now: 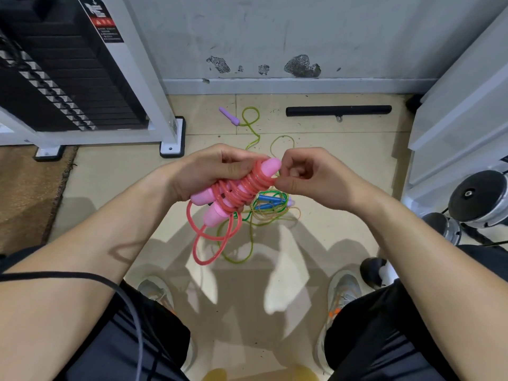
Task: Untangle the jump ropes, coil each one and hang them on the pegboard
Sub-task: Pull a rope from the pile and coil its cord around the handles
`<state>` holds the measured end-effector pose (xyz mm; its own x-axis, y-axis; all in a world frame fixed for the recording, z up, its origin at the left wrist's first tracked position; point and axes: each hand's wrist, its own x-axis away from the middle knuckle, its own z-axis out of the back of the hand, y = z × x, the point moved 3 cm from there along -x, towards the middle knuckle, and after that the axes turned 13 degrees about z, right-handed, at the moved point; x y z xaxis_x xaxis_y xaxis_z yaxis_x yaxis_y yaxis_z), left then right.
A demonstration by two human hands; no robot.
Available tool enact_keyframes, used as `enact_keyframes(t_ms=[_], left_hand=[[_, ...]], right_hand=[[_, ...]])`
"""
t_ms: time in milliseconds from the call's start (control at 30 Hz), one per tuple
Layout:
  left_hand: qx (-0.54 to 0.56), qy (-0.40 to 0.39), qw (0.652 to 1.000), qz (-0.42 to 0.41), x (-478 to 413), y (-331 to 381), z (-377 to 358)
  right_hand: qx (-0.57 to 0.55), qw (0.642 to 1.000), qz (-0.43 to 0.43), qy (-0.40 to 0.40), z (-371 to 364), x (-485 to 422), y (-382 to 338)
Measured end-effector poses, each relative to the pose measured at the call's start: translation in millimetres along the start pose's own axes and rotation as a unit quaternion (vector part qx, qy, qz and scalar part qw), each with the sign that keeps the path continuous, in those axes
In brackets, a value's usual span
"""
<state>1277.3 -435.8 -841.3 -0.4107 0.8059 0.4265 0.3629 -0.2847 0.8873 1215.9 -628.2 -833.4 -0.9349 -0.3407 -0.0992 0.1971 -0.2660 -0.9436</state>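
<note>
Label point(103, 22) on weight stack point(68, 78) illegible; left hand point(209, 171), right hand point(310, 180) hold pink rope point(242, 189).

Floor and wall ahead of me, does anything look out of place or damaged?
Yes: green and yellow ropes lie tangled on the floor, one purple handle strayed toward the wall. The wall shows dark patches of chipped paint above the skirting.

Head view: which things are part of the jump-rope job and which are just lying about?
Job: pink jump rope, gripped by left hand, pinched by right hand; green rope with blue handles and lime rope with purple handle, tangled on the floor.
Lying about: black bar, weight stack, dumbbells, brown mat.
</note>
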Motion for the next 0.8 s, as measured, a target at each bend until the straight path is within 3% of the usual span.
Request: enact_keyframes(t_ms=[133,467,800], left_hand=[[-0.025,-0.03,0.999,0.033,-0.5,-4.4,-0.4],[-0.134,-0.037,0.988,0.071,-5.0,-12.8,0.2],[-0.15,-0.068,0.981,0.102,-6.7,-19.3,-8.6]], right_hand=[[-0.015,0.999,-0.011,-0.046,9.4,0.3,-2.3],[0.096,0.991,-0.015,-0.096,8.5,4.0,-0.4],[0.113,0.987,-0.015,-0.116,6.2,9.2,-8.6]])
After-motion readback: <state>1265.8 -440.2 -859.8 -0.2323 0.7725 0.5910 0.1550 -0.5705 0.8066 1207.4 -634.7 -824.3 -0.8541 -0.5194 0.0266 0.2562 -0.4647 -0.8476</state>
